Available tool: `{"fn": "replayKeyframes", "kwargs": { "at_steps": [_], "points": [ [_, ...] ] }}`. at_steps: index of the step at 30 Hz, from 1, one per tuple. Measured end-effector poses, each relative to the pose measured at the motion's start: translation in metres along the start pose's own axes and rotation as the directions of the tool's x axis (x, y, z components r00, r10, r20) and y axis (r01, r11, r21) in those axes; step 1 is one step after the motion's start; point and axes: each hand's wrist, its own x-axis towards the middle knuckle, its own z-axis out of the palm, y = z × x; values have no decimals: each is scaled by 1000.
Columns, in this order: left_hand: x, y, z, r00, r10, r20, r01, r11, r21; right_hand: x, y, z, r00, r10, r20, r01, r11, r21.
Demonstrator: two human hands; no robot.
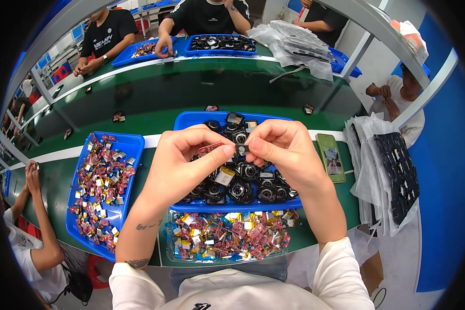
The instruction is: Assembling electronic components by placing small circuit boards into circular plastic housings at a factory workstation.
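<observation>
Clock: 12 lies away from the person, 6 toward the body.
Left hand (188,160): its grip is closed to a narrow pinch, thumb against forefinger, with a red circuit board (210,148) held between them.
Right hand (283,152): its grip is likewise nearly closed, thumb and fingertips pinching a small dark part (241,149) with a pale round spot.
Whereabouts: board and part are raised over the blue tray (232,208) of black camera-like devices (238,191), close together mid-view; whether they touch I cannot tell.
Board's long axis: roughly 9 to 3, its right end tipped a little toward 2 and facing the dark part.
Dark part's direction: its visible end points to 9, at the board; fingers cover the rest, so its long axis is unclear.
Why held so: fingertip pinches probably leave the facing ends in sight, and a dropped piece would likely land in the tray.
Desk (149,168): a clear tray (169,240) of mixed red and silvery pieces (243,235) sits at 6, a side tray (135,145) of similar pieces between 8 and 9, presumably for easy reach.
Green phone (331,160): at 3, lying 11 to 5.
</observation>
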Motion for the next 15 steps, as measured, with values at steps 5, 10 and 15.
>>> {"fn": "replayKeyframes", "kwargs": {
  "at_steps": [5, 10, 15],
  "points": [
    [1, -4, 1, 996, -81, 49, 82, 996, -24, 0, 1, 3, 996, 76, 45, -73, 996, -48],
    [1, -3, -2, 998, 0, 59, -3, 998, 59, 9, 7, -4, 1000, -4, -22, 0, 981, -195],
    [1, -2, -5, 1000, -4, 3, 4, 1000, -4, 17, 20, -15, 987, -160, -32, 58, 524, -850]
  ]
}}
